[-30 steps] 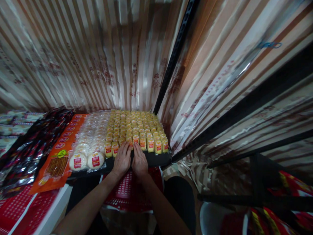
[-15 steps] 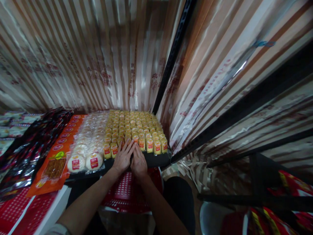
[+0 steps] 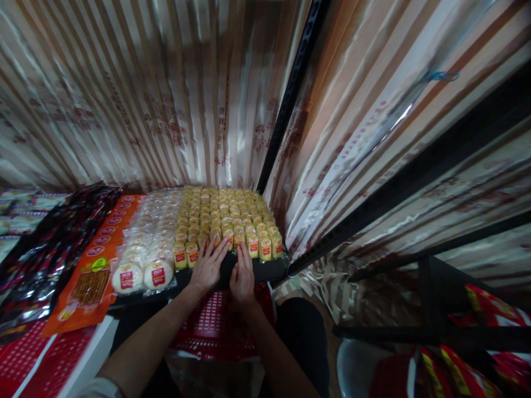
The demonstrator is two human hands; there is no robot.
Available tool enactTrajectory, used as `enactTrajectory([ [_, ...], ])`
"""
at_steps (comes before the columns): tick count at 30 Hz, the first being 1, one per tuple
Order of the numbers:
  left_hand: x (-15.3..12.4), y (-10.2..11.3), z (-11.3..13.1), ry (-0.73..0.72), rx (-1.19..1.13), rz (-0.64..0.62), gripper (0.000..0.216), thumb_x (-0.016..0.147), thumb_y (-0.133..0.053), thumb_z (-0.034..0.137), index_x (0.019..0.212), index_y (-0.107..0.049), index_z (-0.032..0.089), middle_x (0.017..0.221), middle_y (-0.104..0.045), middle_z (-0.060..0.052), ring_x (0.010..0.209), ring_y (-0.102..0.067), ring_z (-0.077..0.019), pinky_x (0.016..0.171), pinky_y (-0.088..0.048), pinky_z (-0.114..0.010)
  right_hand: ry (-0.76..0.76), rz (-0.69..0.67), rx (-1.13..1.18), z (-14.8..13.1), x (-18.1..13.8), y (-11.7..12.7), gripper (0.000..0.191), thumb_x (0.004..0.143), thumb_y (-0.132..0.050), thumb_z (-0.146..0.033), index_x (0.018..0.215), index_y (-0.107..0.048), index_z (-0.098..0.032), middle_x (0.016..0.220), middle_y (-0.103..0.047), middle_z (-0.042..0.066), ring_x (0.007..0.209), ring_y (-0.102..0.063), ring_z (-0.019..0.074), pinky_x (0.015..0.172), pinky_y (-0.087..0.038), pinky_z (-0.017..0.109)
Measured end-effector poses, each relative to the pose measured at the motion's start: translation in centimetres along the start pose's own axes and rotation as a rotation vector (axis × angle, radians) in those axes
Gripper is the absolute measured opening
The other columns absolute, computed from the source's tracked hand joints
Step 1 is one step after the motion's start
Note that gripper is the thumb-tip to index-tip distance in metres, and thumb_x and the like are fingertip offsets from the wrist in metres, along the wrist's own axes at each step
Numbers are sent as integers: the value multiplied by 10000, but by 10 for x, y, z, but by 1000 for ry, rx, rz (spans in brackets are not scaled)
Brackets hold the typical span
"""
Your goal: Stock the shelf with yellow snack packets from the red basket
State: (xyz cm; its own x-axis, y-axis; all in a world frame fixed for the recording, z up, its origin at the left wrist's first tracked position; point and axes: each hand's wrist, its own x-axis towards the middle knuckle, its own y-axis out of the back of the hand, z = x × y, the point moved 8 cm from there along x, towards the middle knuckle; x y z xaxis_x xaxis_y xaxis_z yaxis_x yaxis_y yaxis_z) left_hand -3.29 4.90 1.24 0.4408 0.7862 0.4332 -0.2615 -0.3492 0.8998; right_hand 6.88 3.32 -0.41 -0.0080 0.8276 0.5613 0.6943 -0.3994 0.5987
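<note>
Clearly, the small yellow packets (image 3: 232,210) stand in a dense block just right of the round white crackers (image 3: 158,275), on the same black shelf (image 3: 265,271). The left hand (image 3: 206,269), nearer the crackers, has its fingers spread over the front row and hides several packets. The right hand (image 3: 241,279), farther right of the crackers, reaches with straight fingers, tips at the front faces. Neither hand seems to pinch anything, though what lies under the left fingers is hidden.

For even contact, flat fingertips low on each face should serve best; a push near the top could tip an upright packet. Gentle, matched pressure from both sides seems wise, since the wrappers look thin and the rows behind are tightly packed. The left fingers should avoid straying towards the crackers, whose loose wrapping could snag. The red basket (image 3: 207,320) sits lower, right of the crackers.
</note>
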Motion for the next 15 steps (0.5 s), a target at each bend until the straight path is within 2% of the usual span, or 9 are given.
enactTrajectory([
  [4,1,-2,-1,14,23,-1,625,790,-394,85,1400,-354,215,1477,-313,-5,1401,-152,-264,1124,-180,-512,-1,-37,-32,5,3,-9,673,789,-306,-20,1450,-205,-93,1493,-259,138,1396,-189,207,1104,-312,455],
  [9,0,-2,0,16,29,2,620,787,-394,71,1391,-371,211,1480,-307,-11,1399,-160,-267,1114,-201,-518,16,-47,-65,6,8,-18,687,769,-303,2,1445,-193,-47,1502,-227,157,1407,-141,219,1110,-296,465],
  [15,1,-2,-1,31,34,-1,591,801,-388,74,1378,-394,198,1481,-303,-25,1393,-183,-270,1112,-207,-515,37,-73,-67,2,9,-23,695,768,-309,7,1449,-189,-63,1496,-250,149,1407,-140,218,1106,-309,476],
])
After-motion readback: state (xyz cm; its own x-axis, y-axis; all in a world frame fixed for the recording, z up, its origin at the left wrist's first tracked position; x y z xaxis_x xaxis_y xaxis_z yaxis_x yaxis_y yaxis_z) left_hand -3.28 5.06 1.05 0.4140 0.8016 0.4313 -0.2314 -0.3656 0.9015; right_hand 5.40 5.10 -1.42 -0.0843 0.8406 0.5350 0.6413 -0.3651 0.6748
